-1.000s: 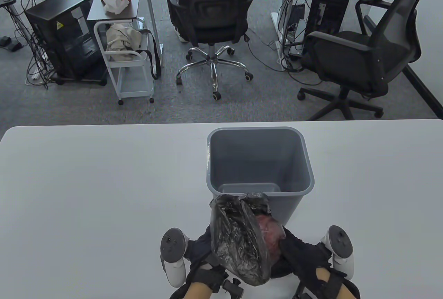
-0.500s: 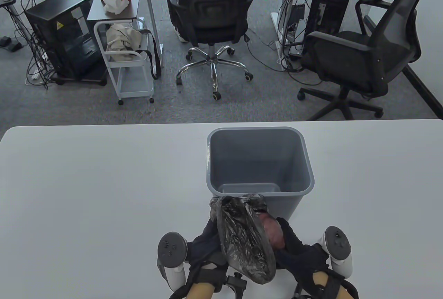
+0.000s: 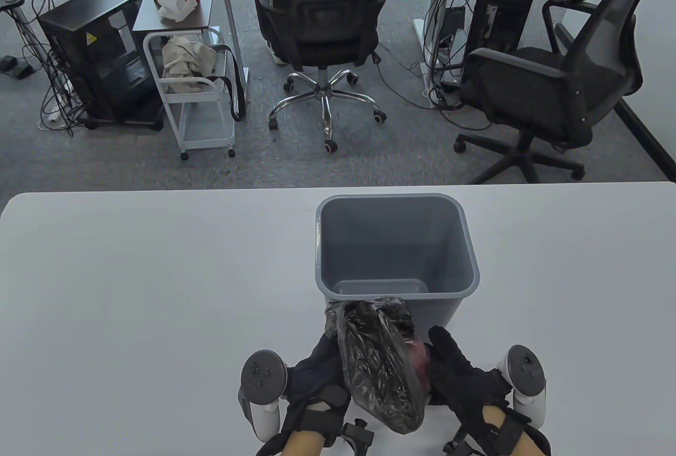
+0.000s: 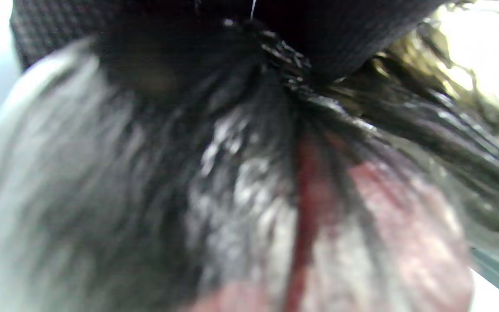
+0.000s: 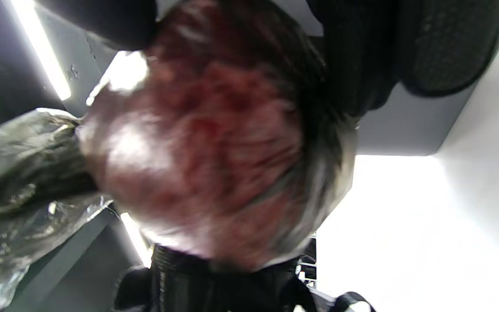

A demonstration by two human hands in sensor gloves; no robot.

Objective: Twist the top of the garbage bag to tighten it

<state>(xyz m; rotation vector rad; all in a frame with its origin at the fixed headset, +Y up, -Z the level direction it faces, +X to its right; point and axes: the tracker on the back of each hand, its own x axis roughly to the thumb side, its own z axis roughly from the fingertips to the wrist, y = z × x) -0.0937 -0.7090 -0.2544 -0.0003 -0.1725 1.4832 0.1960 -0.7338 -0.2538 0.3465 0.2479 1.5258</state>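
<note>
A black garbage bag (image 3: 377, 366) with something red inside is held at the table's near edge, just in front of the grey bin. My left hand (image 3: 322, 361) grips it from the left. In the left wrist view the gloved fingers (image 4: 345, 39) pinch the gathered, creased neck of the bag (image 4: 293, 82). My right hand (image 3: 446, 353) lies along the bag's right side with its fingers stretched out, touching the red bulge. In the right wrist view that bulge (image 5: 206, 143) fills the middle, with the gloved fingers (image 5: 444, 47) beside it at the top right.
An empty grey waste bin (image 3: 475, 266) stands on the white table (image 3: 132, 292) directly behind the bag. Office chairs, a cart and computer towers stand on the floor beyond the table's far edge.
The bag's loose top has drawn narrower and leans more to the right. My right hand has shifted right and its fingers have straightened along the bag. My left hand has stayed put.
</note>
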